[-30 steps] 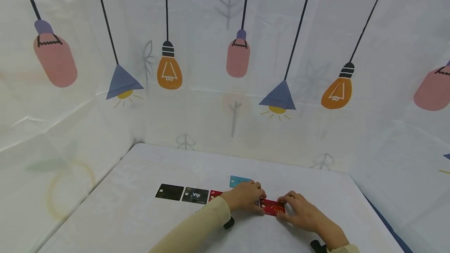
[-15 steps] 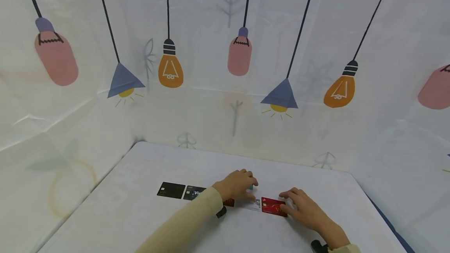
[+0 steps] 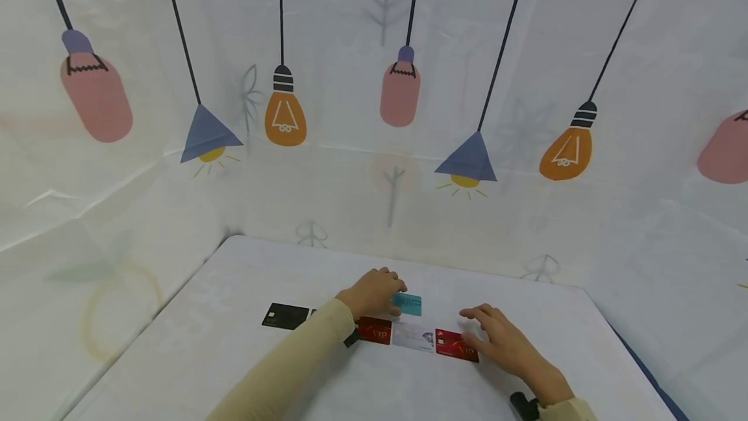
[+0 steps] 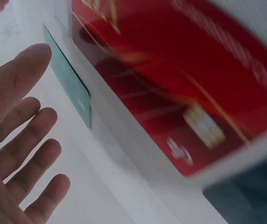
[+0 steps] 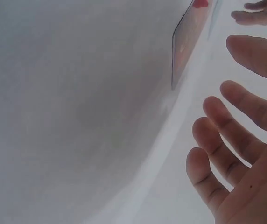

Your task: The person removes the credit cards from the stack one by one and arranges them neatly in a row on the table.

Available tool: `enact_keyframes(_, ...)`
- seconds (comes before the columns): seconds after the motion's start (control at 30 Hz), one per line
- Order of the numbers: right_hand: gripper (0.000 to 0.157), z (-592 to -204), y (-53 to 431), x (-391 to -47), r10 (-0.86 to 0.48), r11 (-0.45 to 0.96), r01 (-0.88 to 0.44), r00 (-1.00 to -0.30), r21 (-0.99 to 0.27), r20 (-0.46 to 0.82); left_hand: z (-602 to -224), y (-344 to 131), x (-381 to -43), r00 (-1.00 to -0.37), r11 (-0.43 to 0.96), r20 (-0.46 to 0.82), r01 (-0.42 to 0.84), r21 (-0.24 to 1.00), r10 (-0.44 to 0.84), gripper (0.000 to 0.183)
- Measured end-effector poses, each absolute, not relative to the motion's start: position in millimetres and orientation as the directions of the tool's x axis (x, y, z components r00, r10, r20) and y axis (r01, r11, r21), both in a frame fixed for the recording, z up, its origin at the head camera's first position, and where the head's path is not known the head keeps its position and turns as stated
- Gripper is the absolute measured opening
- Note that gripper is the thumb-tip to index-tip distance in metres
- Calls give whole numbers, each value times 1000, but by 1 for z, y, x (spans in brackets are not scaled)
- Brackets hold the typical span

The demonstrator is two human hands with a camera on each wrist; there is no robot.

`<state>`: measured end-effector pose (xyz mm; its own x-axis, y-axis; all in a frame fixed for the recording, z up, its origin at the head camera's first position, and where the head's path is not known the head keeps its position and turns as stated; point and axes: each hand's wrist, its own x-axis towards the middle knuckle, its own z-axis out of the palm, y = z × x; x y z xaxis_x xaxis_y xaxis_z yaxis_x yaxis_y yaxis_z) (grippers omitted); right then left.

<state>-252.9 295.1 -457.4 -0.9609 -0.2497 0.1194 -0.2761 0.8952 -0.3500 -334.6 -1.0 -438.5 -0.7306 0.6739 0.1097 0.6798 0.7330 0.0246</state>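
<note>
My left hand [image 3: 372, 292] hovers at the left end of a teal card [image 3: 411, 305], which lies behind a row of cards. In the left wrist view its fingers are spread and relaxed, apart from the teal card [image 4: 68, 79]; a red card with a gold chip [image 4: 180, 79] fills the upper right. By the right end of the row my right hand [image 3: 504, 343] is loosely spread over the edge of a red VIP card [image 3: 452, 344]. The right wrist view shows nothing in its fingers. Left of that card lie a whitish card [image 3: 411, 336] and another red VIP card [image 3: 375, 330].
A black card [image 3: 285, 316] sits at the row's left end. My left sleeve covers most of the dark card beside it. The white table [image 3: 175, 349] meets a pale cloth wall [image 3: 339, 193] printed with hanging lamps.
My left hand has moved left and back from the row, uncovering the whitish card, a red VIP card and the teal card. My right hand has lifted slightly off the rightmost red card.
</note>
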Motion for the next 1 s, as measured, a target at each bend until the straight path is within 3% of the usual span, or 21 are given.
enact_keyframes(0.43, 49, -451, 267, -263, -260, 880, -277, -961, -386, 96, -444, -10, -353, -793, 792, 3, 608, 66, 609, 60)
enact_keyframes(1.0, 64, -447, 224, -299, -327, 902, -309, -945, -302, -11, -447, -9, -353, -819, 817, -34, 566, 115, 572, 63)
